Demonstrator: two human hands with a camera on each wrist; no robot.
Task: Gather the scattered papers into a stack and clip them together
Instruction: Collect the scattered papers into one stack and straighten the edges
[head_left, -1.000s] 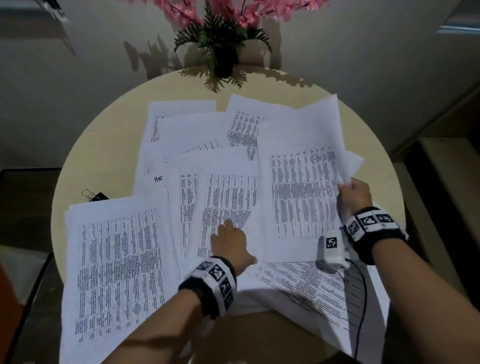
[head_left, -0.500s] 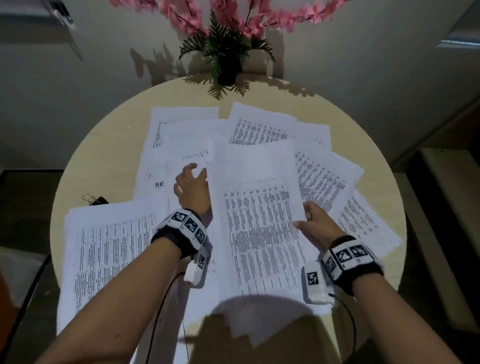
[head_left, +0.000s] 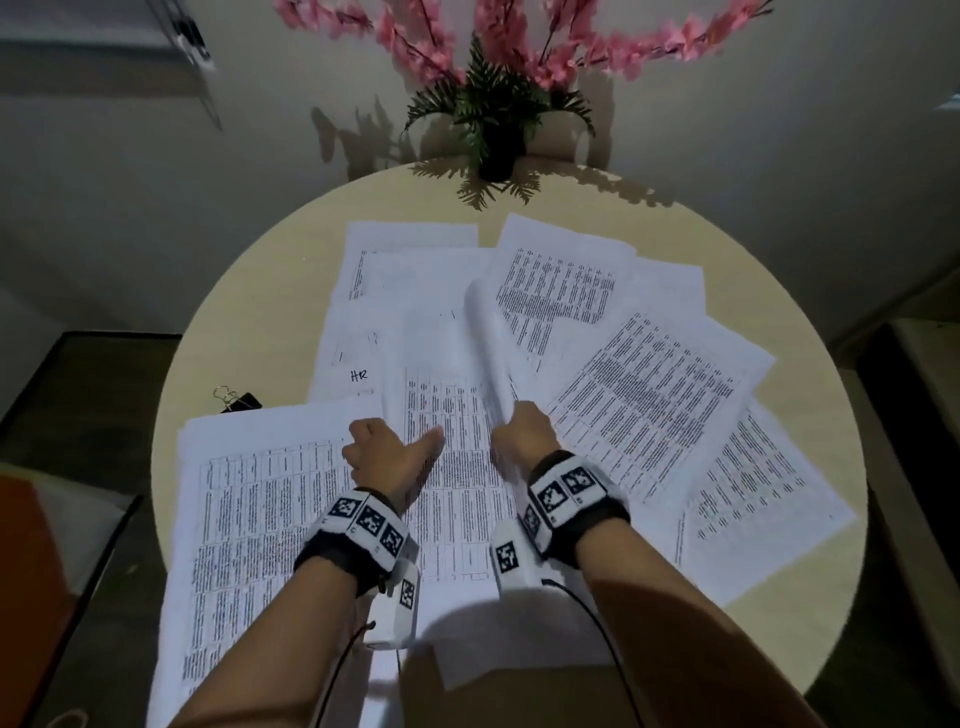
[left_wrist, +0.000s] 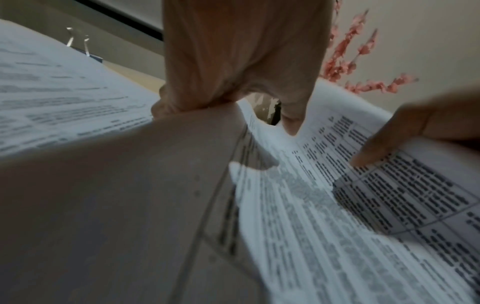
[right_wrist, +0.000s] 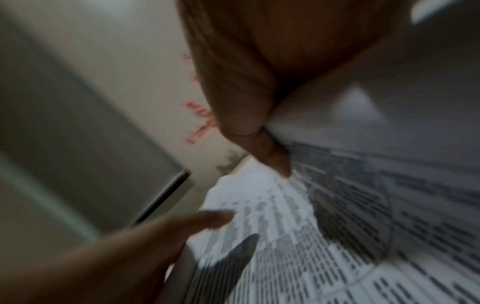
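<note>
Gathering step under way, not yet a stack. Near the middle of the round table (head_left: 249, 322), left hand (head_left: 382, 457) pinching the left edge of the center sheets (head_left: 457, 415), thumb stretched flat across the print, other fingers curled round the paper edge. Right hand (head_left: 522, 434) just beside it, clamped on the right edge of the same sheets, that edge lifted and curling upward. Both hands close together on one small bundle.

Best done, by this reading: slide rather than lift, keep the bundle low, and square the edges against the tabletop before reaching for more. Thin sheets likely to buckle or slip apart if pulled by one corner only.

Loose pages (head_left: 649, 400) fanned to the right of the bundle, more toward the flower pot (head_left: 496, 150) at the far rim. Large page (head_left: 260, 519) left of the bundle hanging over the near rim, as do the right-hand pages; likely to slide off if nudged, so worth pulling inward first. Binder clip (head_left: 236, 401) on bare wood left of the papers, just beyond the large page, untouched. Open tabletop mostly along the far-left and right rims.
</note>
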